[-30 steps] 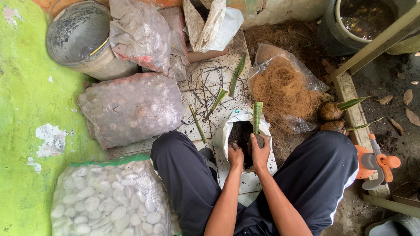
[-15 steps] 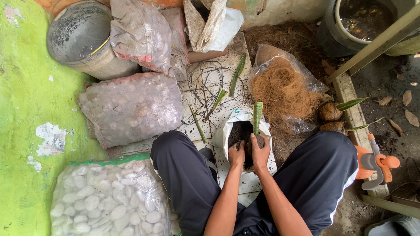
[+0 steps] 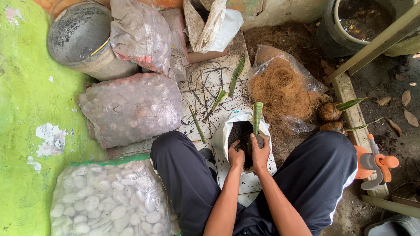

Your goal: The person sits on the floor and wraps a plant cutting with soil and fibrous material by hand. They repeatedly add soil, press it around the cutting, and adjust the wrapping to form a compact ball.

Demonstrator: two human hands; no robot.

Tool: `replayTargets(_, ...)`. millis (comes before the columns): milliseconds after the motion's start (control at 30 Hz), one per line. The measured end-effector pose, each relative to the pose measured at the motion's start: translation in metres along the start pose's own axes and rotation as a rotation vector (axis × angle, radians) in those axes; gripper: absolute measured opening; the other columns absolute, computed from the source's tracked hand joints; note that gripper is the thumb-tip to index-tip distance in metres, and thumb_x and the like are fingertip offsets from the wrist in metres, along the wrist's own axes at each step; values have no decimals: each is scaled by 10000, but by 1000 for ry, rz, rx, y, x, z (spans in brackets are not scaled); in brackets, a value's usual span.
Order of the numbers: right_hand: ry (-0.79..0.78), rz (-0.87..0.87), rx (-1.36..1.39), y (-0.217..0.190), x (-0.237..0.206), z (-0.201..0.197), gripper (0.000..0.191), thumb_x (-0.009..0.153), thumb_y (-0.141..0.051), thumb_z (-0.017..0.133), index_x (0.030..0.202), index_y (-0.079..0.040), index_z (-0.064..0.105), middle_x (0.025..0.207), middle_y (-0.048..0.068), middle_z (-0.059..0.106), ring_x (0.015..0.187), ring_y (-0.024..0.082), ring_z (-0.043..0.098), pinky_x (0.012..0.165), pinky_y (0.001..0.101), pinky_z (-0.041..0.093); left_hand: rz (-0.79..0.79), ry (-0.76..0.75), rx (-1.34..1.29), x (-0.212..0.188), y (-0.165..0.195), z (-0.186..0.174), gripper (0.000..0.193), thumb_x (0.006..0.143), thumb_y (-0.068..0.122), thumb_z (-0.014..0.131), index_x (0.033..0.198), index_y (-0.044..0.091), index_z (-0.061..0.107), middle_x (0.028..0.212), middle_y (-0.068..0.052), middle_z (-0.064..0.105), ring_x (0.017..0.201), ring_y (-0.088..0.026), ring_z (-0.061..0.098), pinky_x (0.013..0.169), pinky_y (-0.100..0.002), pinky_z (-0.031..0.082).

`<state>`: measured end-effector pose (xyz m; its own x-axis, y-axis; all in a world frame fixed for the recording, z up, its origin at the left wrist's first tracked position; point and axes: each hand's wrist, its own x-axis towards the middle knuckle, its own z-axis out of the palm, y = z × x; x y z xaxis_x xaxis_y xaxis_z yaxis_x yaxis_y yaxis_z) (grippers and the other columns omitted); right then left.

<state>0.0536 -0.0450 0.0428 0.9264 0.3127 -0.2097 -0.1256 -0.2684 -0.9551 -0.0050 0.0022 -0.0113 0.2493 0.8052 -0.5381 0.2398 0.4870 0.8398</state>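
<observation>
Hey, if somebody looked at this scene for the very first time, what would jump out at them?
Probably the bright green floor on the left, with a clear bag of white pebbles lying on it. At the centre, the left hand and the right hand work at a white bag of dark soil, the right hand holding a green leaf cutting upright. Beside it on the right lies a clear bag of brown coconut fibre.
</observation>
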Motion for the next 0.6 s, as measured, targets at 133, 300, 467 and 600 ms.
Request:
replayTargets(133,-10,98,7,-2,-1,0,546,913,-420,747,1212,29,665,1017,153,687,915,218,598,848,361,496,-22,-9,-83,-1,4,2,356,957,112,655,1290,-12,652,1254,-117,721,1121,-201,677,990,-296,495)
replayTargets(300,14,-35,-39,0,0,0,527,938,-408,759,1195,44,668,1086,162,692,1014,209,620,927,338,476,-55,-59,-149,-3,7,2,312,963,230,694,1161,-5,749,1020,-70,792,862,-125,689,798,-265,529)
replayTargets(467,5,13,-19,0,-1,1,522,927,-418,753,1182,31,670,1044,145,689,945,201,621,863,334,502,-51,-7,-45,-5,7,2,301,937,298,747,1000,7,798,876,-30,786,724,-94,646,692,-267,508)
replayTargets(600,-1,48,-8,-2,-2,1,525,919,-426,749,1178,24,668,1008,135,676,896,196,610,817,335,509,-9,28,24,-4,5,2,319,895,339,786,915,21,792,798,-15,766,667,-87,635,652,-266,505)
